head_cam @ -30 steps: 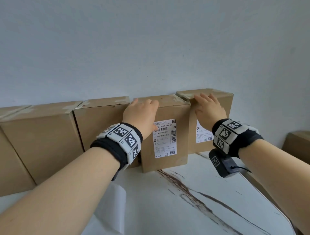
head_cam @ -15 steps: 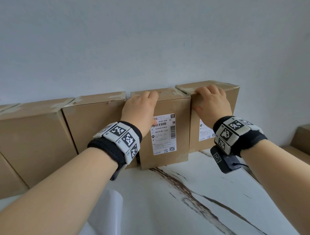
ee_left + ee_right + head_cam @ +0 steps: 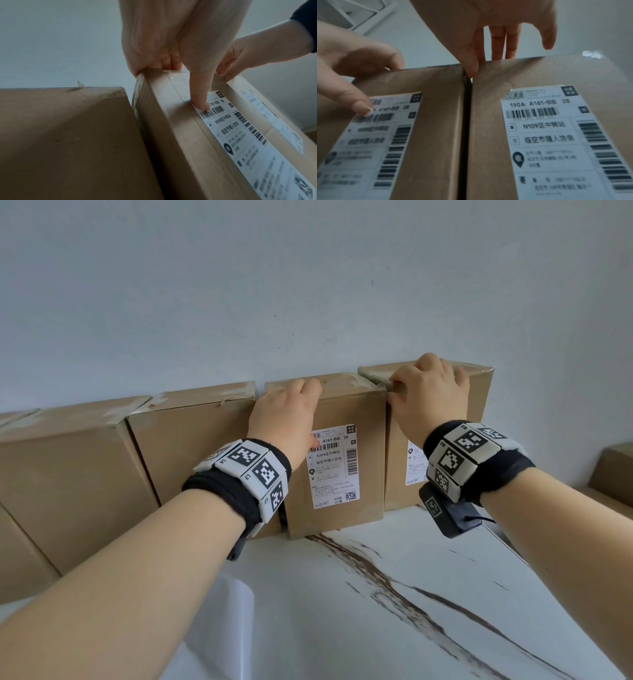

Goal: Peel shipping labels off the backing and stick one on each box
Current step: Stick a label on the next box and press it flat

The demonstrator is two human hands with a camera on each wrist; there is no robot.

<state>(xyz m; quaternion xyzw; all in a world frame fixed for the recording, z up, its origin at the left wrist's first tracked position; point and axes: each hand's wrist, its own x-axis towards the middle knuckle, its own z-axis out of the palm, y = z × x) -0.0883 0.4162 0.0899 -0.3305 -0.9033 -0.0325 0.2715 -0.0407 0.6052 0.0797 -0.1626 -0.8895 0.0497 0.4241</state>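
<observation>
Brown cardboard boxes stand in a row against the wall. My left hand (image 3: pixel 284 412) grips the top edge of the middle box (image 3: pixel 368 412), fingers curled over the top. Its thumb (image 3: pixel 200 100) presses the top left corner of that box's white shipping label (image 3: pixel 334 467). My right hand (image 3: pixel 431 398) grips the top left corner of the rightmost box (image 3: pixel 479 392), fingers hooked over the top and thumb (image 3: pixel 471 67) at the narrow gap between the two boxes. This box's label (image 3: pixel 547 135) is mostly hidden by my wrist in the head view.
Two unlabelled boxes (image 3: pixel 191 453) (image 3: pixel 61 481) continue the row to the left. The white marble table (image 3: pixel 376 594) has a dark vein. A pale glossy sheet (image 3: pixel 229 628) lies under my left forearm. More cardboard (image 3: pixel 613 470) sits at the far right.
Both hands slid up the box fronts and now hook over the top edges. My right hand shifted to the rightmost box's top left corner.
</observation>
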